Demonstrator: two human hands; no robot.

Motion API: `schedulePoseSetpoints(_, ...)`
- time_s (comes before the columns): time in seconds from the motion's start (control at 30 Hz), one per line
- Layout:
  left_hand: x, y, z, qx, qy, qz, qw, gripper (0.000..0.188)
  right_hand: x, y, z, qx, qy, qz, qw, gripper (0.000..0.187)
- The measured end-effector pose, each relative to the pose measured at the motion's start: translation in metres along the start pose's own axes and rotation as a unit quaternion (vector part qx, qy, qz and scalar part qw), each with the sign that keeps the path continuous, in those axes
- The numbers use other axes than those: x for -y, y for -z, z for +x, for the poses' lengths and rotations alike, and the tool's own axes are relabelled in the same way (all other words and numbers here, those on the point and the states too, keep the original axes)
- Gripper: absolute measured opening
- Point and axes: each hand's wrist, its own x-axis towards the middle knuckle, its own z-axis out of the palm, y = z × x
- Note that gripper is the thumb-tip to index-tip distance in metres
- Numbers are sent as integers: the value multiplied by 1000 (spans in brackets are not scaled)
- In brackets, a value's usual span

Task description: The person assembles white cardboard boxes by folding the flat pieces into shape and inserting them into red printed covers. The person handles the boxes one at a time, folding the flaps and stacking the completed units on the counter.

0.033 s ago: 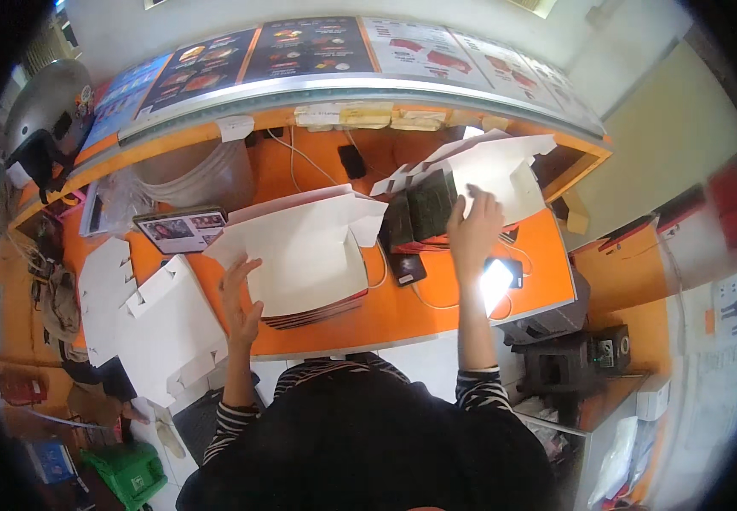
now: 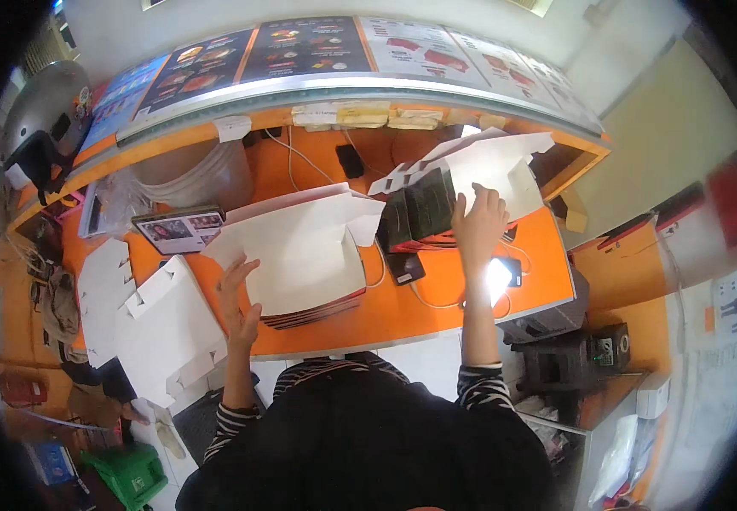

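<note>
In front of me, a stack of white cardboard boxes (image 2: 305, 264) lies partly folded, with flaps raised at the back and dark and red edges showing beneath. My left hand (image 2: 239, 307) is at its left side, fingers spread and thumb apart, holding nothing. My right hand (image 2: 481, 226) reaches over a second group of white boxes (image 2: 518, 183) at the right, fingers apart, with nothing seen in it. Just left of those fingers stand dark green blocks or packs (image 2: 431, 204), whose kind I cannot make out. Whether the right fingertips touch the boxes is unclear.
Flat white cardboard sheets (image 2: 147, 319) overhang the orange counter (image 2: 445, 311) at left. Behind them are a picture-covered case (image 2: 179, 230) and a whitish bucket (image 2: 202, 170). Dark phones (image 2: 406, 268) and cables lie about, beside a bright light (image 2: 499, 279). A shelf edge (image 2: 462, 115) runs above.
My right hand has shifted slightly to the right, away from the dark green blocks. My left hand and the boxes look the same.
</note>
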Motion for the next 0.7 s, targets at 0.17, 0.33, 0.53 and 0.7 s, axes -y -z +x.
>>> schedulePoseSetpoints(0.17,-35,-16,17,-13,-130,-92,987,48,-37,-32,5,232,35,-89,968,27)
schedulePoseSetpoints(0.33,-76,-49,28,69,-137,-231,961,49,-17,-3,-3,-41,-10,31,999,14)
schedulePoseSetpoints(0.53,-117,-73,38,204,28,-506,837,80,53,112,-29,-96,85,207,970,3)
schedulePoseSetpoints(0.7,-108,-72,33,70,195,-532,821,90,111,132,-63,194,181,388,883,18)
